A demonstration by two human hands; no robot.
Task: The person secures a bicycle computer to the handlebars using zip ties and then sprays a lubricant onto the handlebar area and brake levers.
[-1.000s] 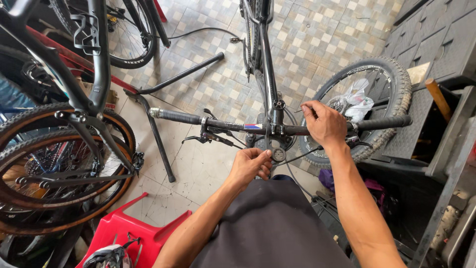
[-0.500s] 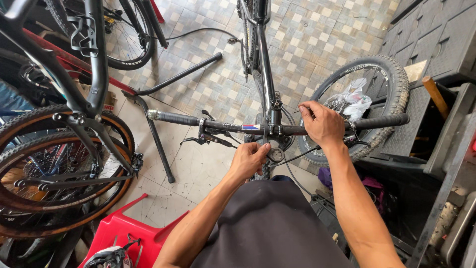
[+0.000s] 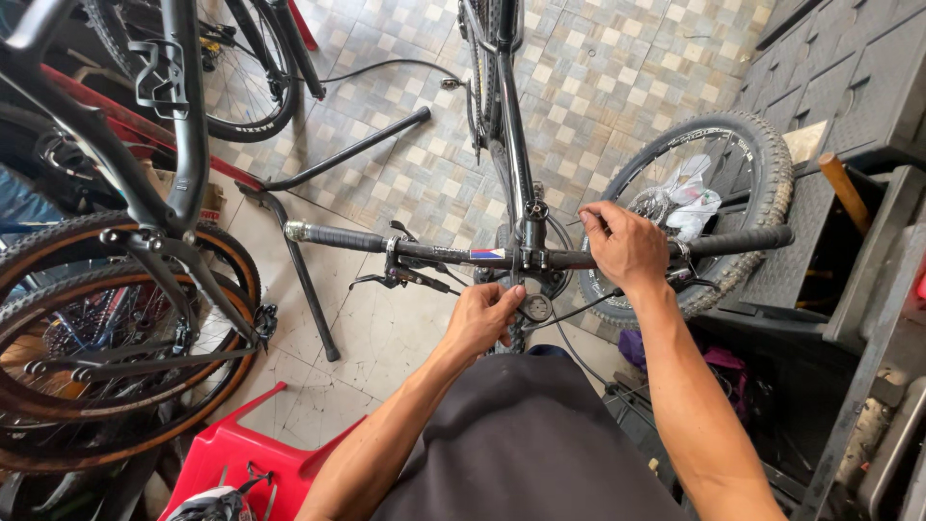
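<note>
- Hardly shifted since the earlier frames: both hands at the same places on the bar, left fingers lifted a touch nearer the stem.
- Tiled floor of small grey and beige squares across the far side, plain pale slabs nearer; dark storage units at far right. Looks like a bike workshop.
- Parked bikes with tan-walled tyres crowded at left; black stand leg slanting over the tiles.
- Black bicycle in the middle, running away from the viewer, knobbly front wheel turned right with a plastic bag caught at the spokes.
- Red stool near left.
- Handlebar lying left to right, just beyond both hands.
- Right hand: grip closed round the bar, just right of the stem.
- Left hand: grip curled, fingertips pressed together at the small round part below the stem; cannot tell whether pinching anything.
- Judged step: bracing the bar while working at the stem fitting.
- Next move calls for a steady right hold and fine finger work at that part.
</note>
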